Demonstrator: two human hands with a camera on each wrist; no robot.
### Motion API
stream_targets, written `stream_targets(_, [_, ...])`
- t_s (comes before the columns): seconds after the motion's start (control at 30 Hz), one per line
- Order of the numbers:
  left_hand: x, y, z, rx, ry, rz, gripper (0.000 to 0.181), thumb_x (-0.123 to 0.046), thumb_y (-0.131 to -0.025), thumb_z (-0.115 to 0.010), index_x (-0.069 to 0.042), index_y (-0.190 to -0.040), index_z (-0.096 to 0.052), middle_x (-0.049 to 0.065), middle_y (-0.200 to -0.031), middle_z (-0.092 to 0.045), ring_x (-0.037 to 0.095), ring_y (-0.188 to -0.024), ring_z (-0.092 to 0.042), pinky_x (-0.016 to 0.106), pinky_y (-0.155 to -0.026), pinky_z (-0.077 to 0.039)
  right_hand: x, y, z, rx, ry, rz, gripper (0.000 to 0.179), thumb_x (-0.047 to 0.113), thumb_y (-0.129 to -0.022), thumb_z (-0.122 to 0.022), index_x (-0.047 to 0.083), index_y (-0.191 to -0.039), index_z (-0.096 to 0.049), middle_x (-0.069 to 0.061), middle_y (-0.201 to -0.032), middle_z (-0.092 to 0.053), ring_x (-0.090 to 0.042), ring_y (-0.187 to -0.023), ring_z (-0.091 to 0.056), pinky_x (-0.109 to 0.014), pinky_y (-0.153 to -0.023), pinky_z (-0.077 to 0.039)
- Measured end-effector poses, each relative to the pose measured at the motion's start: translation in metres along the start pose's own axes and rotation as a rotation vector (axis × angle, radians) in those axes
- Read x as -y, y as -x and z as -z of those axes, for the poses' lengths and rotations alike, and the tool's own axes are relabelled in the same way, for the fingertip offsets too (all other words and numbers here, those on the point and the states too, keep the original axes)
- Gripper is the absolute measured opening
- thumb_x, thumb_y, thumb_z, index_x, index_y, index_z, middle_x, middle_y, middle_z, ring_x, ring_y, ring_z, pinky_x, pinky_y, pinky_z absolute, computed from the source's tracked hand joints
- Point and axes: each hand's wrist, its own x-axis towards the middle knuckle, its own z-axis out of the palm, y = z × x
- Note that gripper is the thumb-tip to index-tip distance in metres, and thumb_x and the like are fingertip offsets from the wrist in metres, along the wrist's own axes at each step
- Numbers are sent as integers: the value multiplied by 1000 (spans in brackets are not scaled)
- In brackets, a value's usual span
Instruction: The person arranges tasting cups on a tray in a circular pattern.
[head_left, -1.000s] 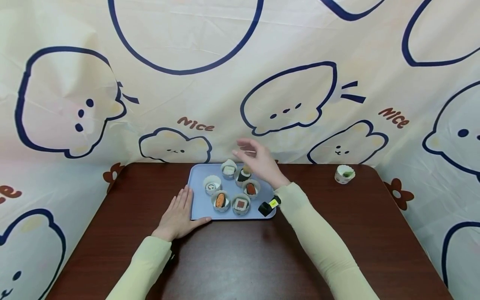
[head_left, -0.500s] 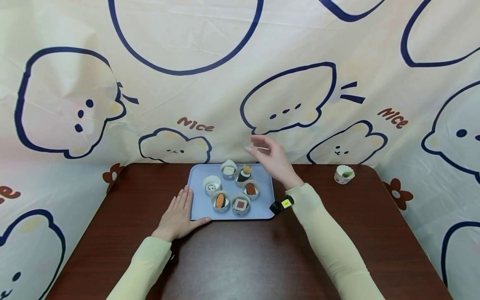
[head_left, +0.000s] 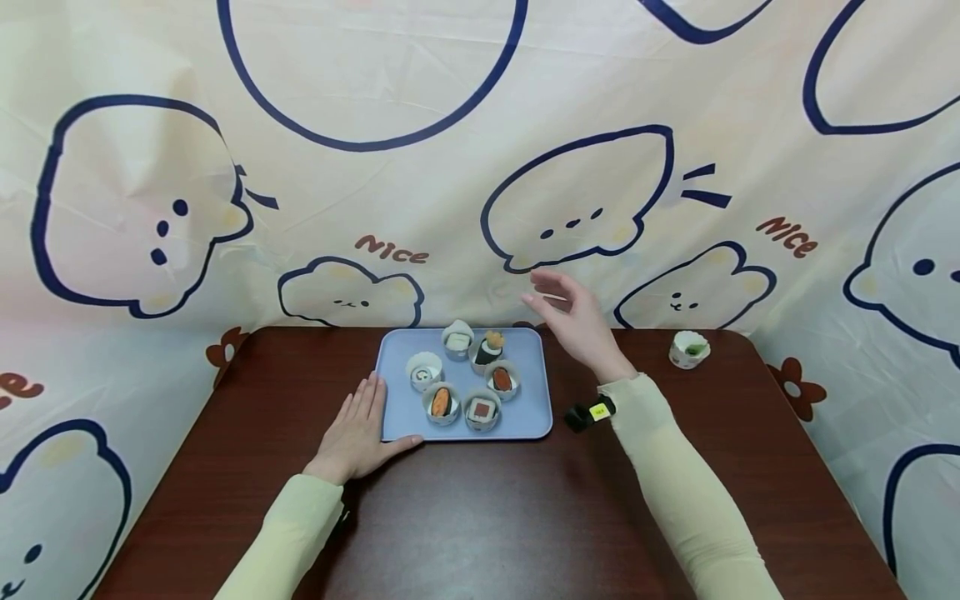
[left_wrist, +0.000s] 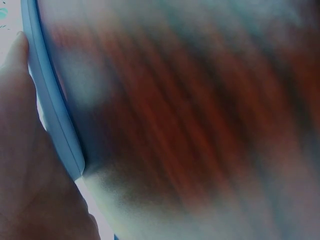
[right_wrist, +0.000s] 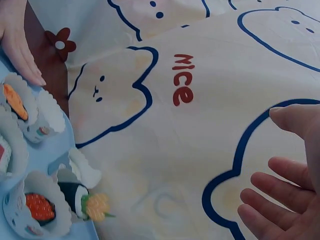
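A light blue tray (head_left: 531, 414) stands on the dark wooden table and bears several paper cups with toy-like sushi pieces. My left hand (head_left: 351, 435) lies flat at its front left corner, fingers straight along the left side and thumb on the front edge. In the left wrist view the tray's rim (left_wrist: 52, 107) runs beside that hand. My right hand (head_left: 581, 325) hovers in the air just right of the tray, fingers loosely bent, with nothing in it. Nearest to it are the cup with the cone-shaped hand roll (head_left: 487, 350) and the cup with red roe sushi (head_left: 502, 379).
Also on the tray are cups with an orange-topped sushi (head_left: 440, 402), a square-centred roll (head_left: 482, 410), a white roll (head_left: 423, 377) and a pale piece (head_left: 457, 341). One more cup (head_left: 687, 350) with something green stands at the table's back right. A patterned cloth (head_left: 450, 192) hangs behind.
My right hand has moved right, from above the tray's back right part to beyond its right edge, uncovering the hand roll. My left hand and the cups have stayed put.
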Motion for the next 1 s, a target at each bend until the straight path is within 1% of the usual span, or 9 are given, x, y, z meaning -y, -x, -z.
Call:
stream_targets(0.1, [1, -1, -1, 4, -11, 1, 124, -84, -83, -53, 10, -157, -20, 28, -165, -12, 43, -151, -12, 56, -120, -14, -1, 3, 6, -14, 0, -5, 55, 41, -97, -70, 10, -142, -57, -6, -140, -59, -21, -127, -55, -44, -106, -45])
stream_targets(0.33, [0, 0, 1, -4, 4, -1, 122, -79, -84, -59, 10, -157, -21, 29, -164, -14, 44, -151, -14, 57, -120, -14, -1, 11, 17, -30, 15, -48, 57, 42, -97, -70, 12, -143, -56, -3, -141, -59, -21, -128, -55, -44, -106, -45])
stream_targets(0.5, [-2, 1, 3, 15, -3, 11, 121, -79, -85, -57, 10, -157, -19, 28, -165, -13, 43, -151, -13, 56, -120, -13, -3, 15, 25, -43, 23, -35, 56, 44, -97, -70, 13, -142, -57, -3, -140, -59, -21, -128, -55, -45, -107, -44])
stream_targets(0.57, [-4, 1, 4, 22, -8, 19, 121, -80, -84, -57, 9, -158, -19, 27, -165, -13, 43, -151, -13, 56, -120, -14, -5, 17, 28, -47, 21, -28, 55, 42, -97, -71, 13, -142, -57, -5, -140, -59, -21, -129, -54, -46, -108, -43])
stream_targets(0.7, [-4, 1, 4, 15, -3, 15, 122, -81, -84, -57, 10, -157, -20, 28, -165, -13, 43, -151, -13, 56, -120, -14, -9, 21, 34, -53, 21, -25, 53, 39, -98, -70, 12, -142, -57, -9, -141, -58, -23, -130, -54, -45, -109, -42])
stream_targets(0.8, [-2, 0, 2, 3, 15, 6, 123, -80, -83, -57, 11, -157, -21, 29, -164, -13, 44, -151, -13, 57, -119, -14, -10, 24, 38, -62, 33, -38, 54, 41, -97, -70, 13, -142, -57, -8, -140, -59, -22, -130, -54, -43, -109, -42])
stream_targets(1.0, [3, -2, -4, 27, -14, 15, 126, -87, -82, -49, 8, -159, -16, 26, -166, -9, 41, -152, -9, 55, -120, -11, -18, 31, 46, -83, 64, -55, 59, 46, -96, -70, 14, -143, -57, -5, -139, -60, -21, -129, -55, -43, -108, -42])
